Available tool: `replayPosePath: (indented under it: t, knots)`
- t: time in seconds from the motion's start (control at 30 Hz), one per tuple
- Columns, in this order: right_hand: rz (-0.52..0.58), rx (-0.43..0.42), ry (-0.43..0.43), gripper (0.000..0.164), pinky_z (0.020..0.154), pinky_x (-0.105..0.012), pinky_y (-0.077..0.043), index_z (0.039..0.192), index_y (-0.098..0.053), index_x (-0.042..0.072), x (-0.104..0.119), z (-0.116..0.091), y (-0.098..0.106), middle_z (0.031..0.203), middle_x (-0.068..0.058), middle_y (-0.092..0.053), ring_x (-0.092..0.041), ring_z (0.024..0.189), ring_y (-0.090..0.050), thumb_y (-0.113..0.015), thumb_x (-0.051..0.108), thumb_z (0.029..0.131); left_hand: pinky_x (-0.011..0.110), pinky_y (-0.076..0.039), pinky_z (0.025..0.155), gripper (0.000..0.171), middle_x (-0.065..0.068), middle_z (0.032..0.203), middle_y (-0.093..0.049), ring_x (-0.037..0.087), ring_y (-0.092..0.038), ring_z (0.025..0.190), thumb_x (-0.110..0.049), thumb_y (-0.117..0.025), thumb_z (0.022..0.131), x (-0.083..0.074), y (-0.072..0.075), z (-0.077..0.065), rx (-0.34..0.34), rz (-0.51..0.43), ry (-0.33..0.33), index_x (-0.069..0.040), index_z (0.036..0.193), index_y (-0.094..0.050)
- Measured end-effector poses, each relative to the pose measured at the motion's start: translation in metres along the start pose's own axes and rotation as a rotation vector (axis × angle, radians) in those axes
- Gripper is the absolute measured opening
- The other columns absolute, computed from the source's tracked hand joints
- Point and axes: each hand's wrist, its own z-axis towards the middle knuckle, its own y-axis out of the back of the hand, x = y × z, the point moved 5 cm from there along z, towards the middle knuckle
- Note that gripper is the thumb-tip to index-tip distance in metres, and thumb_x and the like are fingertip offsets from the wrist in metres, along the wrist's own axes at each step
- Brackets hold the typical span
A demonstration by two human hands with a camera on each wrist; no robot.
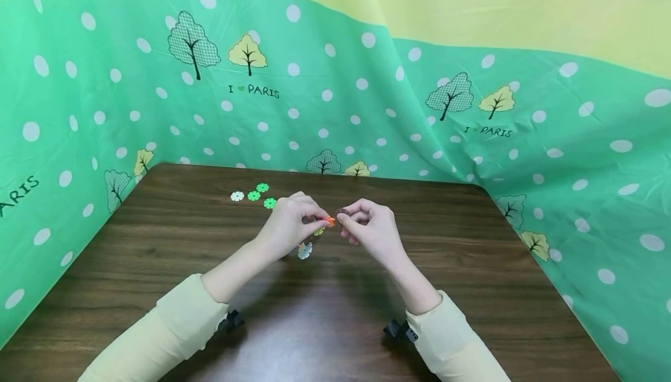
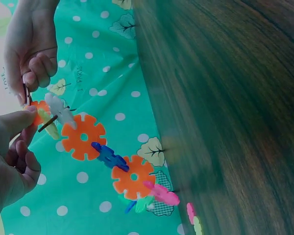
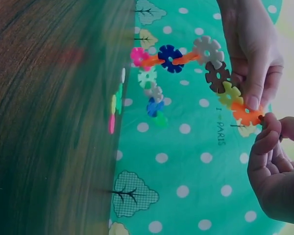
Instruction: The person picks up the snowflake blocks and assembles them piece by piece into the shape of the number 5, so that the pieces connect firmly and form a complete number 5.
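In the head view my left hand [image 1: 288, 225] pinches an orange notched plastic disc [image 3: 246, 115] between thumb and finger. The disc ends a chain of interlocked discs: yellow [image 3: 230, 95], brown [image 3: 217, 77], white [image 3: 208, 50], blue [image 3: 170, 58] and more hang beyond it, partly hidden behind the left hand in the head view. Facing it, my right hand [image 1: 374, 230] pinches a small dark brown piece [image 2: 27, 94], seen nearly edge-on, at the orange disc's rim. Fingers hide most of that piece, so I cannot tell whether the two are joined.
Loose discs, one white [image 1: 237, 196] and several green [image 1: 254, 195], lie flat on the dark wood table [image 1: 472, 283], left of the hands. A green dotted cloth [image 1: 335, 120] hangs behind the table's far edge and along both sides.
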Motion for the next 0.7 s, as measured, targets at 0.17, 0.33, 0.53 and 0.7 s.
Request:
replayPosePath:
  t: [0.17,0.33,0.53,0.7]
  knots:
    - [-0.001,0.007,-0.021,0.012,0.045,-0.030,-0.052,0.087,-0.063,0.001,-0.004,0.001,-0.001,0.060,-0.011,-0.065,-0.016,0.045,-0.058,-0.070,0.011,0.085,0.017,-0.042,0.055,0.007,-0.006,0.070,-0.067,0.007,-0.053,0.067,-0.017,-0.080,0.074,0.000,-0.001,-0.001,-0.011,0.003,-0.027,-0.012,0.075,-0.076]
    - [0.040,0.007,-0.078,0.011,0.044,-0.029,-0.051,0.088,-0.062,0.000,-0.009,0.003,-0.003,0.059,-0.008,-0.065,-0.014,0.044,-0.057,-0.068,0.009,0.085,0.016,-0.048,0.057,0.007,-0.002,0.076,-0.069,0.005,-0.058,0.066,-0.014,-0.078,0.076,0.005,-0.003,-0.002,0.056,-0.080,0.055,-0.010,0.079,-0.074]
    - [0.077,0.052,-0.159,0.012,0.043,-0.025,-0.049,0.088,-0.061,-0.003,-0.017,0.004,-0.005,0.057,-0.005,-0.064,-0.012,0.043,-0.055,-0.067,0.007,0.086,0.017,-0.048,0.059,0.005,-0.002,0.078,-0.069,0.005,-0.055,0.065,-0.012,-0.076,0.079,0.010,-0.010,-0.006,0.147,-0.077,0.114,-0.009,0.083,-0.074]
    - [0.128,0.130,-0.187,0.013,0.043,-0.024,-0.049,0.087,-0.057,-0.006,-0.019,0.002,-0.008,0.057,-0.006,-0.064,-0.011,0.043,-0.056,-0.063,0.005,0.088,0.016,-0.045,0.057,0.005,-0.002,0.074,-0.066,0.007,-0.053,0.066,-0.010,-0.076,0.079,0.006,-0.012,-0.010,0.109,-0.010,0.014,-0.008,0.079,-0.072]
